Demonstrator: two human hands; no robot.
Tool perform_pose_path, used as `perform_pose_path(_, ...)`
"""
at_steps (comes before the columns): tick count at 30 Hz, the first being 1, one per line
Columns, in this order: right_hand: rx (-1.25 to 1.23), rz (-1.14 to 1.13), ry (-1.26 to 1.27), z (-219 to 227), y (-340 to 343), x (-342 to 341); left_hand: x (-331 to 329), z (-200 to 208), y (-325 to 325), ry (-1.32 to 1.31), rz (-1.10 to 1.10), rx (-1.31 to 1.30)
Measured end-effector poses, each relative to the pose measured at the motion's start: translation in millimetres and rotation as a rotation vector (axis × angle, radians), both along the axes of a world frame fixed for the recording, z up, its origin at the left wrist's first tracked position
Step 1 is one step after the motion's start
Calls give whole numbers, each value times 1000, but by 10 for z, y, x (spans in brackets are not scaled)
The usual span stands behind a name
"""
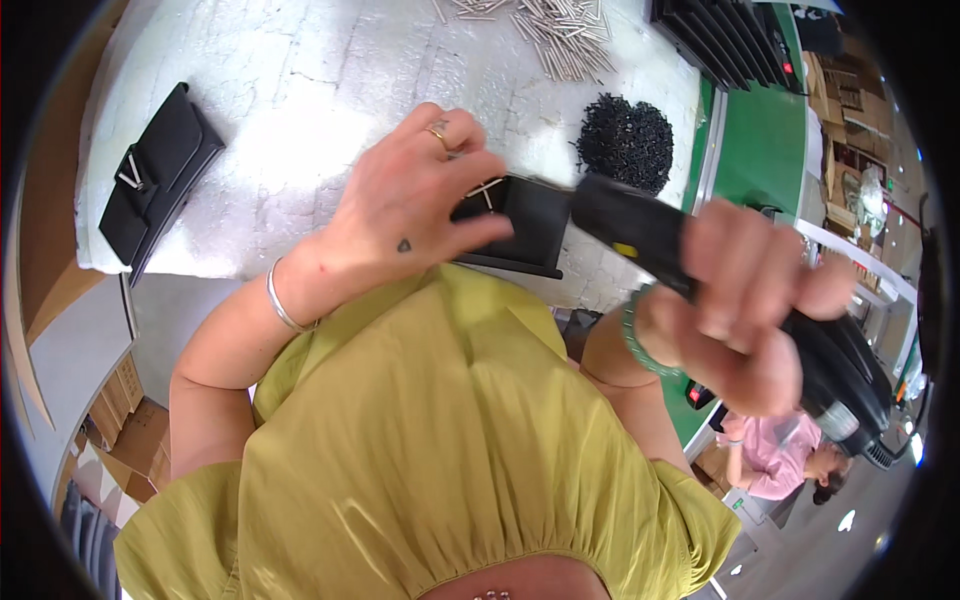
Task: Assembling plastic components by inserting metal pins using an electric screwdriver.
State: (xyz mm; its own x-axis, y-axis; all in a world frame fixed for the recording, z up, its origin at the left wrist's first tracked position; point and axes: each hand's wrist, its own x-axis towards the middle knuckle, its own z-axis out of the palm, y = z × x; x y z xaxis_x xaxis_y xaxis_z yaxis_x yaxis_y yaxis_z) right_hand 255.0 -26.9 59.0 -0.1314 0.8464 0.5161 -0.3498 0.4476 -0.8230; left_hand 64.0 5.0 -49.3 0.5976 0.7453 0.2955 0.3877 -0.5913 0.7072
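Right grip (735,290) wraps a black power tool (640,232); left grip (425,185), hold unclear, partly blocks a black flat panel (537,225); beyond that, heaped small black pieces (627,142), slim silvery rods (565,38).

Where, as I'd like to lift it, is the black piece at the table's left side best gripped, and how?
Probably grip the black piece by its long right edge, coming from the right, where the left hand is. That edge looks fairly straight; silver pins sit toward the other side, so keep it level.
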Motion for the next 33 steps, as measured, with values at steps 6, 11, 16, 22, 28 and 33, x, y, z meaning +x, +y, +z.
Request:
perform_pose_path(6, 154, -408, 268, 121, -201, 652, -180, 251, -7, 139, -210, -174)
perform_pose_path(11, 74, -545, 368, 9, -369, 904, -1201, 508, -19, -811, 263, -933)
perform_pose_path(16, 5, -554, 451, -149, -344, 875, -1919, 586, 64, -683, 464, -607)
perform_pose_path(22, -18, -481, 475, -230, -229, 835, -2260, 474, 17, 334, 726, 132)
perform_pose_path(28, -33, -445, 469, -272, -287, 943, -2025, 509, -187, 541, 586, 60)
perform_pose_path(33, -6, -608, 255, -173, -410, 577, -1957, 429, -28, 419, 521, -122)
